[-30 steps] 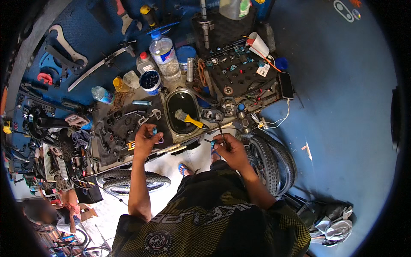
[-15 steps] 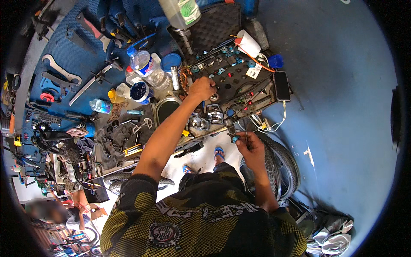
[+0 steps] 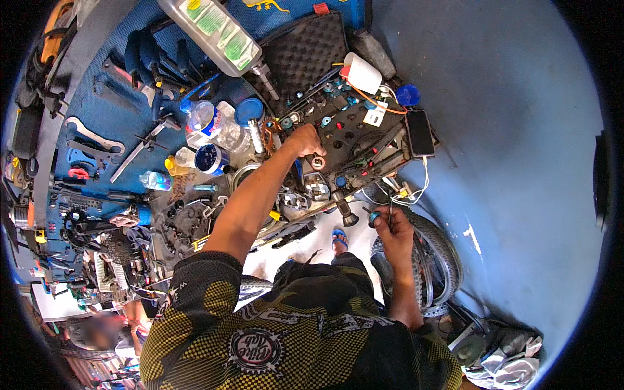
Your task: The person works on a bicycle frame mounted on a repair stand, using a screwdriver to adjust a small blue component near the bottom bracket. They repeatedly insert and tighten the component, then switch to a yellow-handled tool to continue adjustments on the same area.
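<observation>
My left hand reaches over the workbench with its fingers curled down. What they hold, if anything, is hidden. Right by its fingertips is a small metal ring-shaped part. Two metal bicycle pedals lie on the near side of the bench. In front of the bench edge, my right hand is closed on a small blue-teal part with a thin pin, pinched between thumb and fingers. Just left of that part, a dark hammer-shaped tool juts past the bench edge.
A foam-lined case with small parts lies at the back. A large pump bottle stands up close. A phone with a white cable sits by the wall. Bicycle wheels lean below right. Another person is far left.
The view has shifted, bringing more of the pump bottle in. The blue-teal part in my right hand is now farther from the dark tool. My left hand stays over the bench.
</observation>
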`<act>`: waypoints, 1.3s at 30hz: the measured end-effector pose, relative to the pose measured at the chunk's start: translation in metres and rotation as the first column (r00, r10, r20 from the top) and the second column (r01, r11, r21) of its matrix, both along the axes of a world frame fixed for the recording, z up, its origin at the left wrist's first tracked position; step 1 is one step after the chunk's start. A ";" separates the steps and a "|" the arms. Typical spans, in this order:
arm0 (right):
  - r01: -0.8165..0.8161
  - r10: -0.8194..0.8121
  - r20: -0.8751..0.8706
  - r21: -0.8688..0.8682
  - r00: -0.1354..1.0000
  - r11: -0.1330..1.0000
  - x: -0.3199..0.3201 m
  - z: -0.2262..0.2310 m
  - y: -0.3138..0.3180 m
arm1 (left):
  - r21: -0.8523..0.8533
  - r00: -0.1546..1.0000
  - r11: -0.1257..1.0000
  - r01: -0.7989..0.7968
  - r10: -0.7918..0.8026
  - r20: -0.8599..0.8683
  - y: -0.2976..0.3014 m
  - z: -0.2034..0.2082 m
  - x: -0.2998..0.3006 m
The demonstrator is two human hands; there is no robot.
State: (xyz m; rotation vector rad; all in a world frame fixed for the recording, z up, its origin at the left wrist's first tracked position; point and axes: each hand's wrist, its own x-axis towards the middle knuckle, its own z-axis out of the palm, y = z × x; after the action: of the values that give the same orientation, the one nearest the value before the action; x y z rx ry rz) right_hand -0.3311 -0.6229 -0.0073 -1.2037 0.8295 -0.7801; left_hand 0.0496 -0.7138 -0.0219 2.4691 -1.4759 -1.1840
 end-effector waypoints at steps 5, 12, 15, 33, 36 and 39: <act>0.020 -0.020 0.020 -0.007 1.000 1.000 0.005 -0.008 -0.004 | -0.055 0.970 0.998 -0.010 0.023 0.244 0.000 0.004 -0.034; 0.036 -0.035 -0.019 0.030 0.999 0.999 0.008 -0.018 -0.009 | -0.058 0.976 0.995 -0.085 0.095 0.195 0.010 0.010 -0.054; 0.001 -0.002 -0.060 -0.022 0.998 1.000 0.017 -0.016 -0.014 | -0.099 0.971 0.983 -0.154 0.169 0.167 0.014 0.003 -0.054; 0.060 -0.063 0.049 0.044 0.997 0.997 0.006 -0.032 -0.017 | 0.005 0.963 0.969 -0.245 0.244 -0.118 -0.003 -0.010 -0.011; 0.057 -0.057 0.000 0.012 0.998 0.998 0.010 -0.028 -0.021 | 0.135 0.993 0.986 -0.101 0.091 0.079 -0.019 0.012 -0.036; 0.013 -0.012 -0.013 0.025 1.000 1.000 0.019 -0.025 -0.024 | 0.107 0.880 0.947 0.301 -0.320 0.353 -0.012 -0.013 -0.033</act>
State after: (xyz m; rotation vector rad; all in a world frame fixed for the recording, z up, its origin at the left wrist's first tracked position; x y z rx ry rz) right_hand -0.3118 -0.6464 -0.0324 -1.1836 0.8559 -0.7708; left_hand 0.0161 -0.7256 -0.0354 2.6682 -2.0266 -0.8215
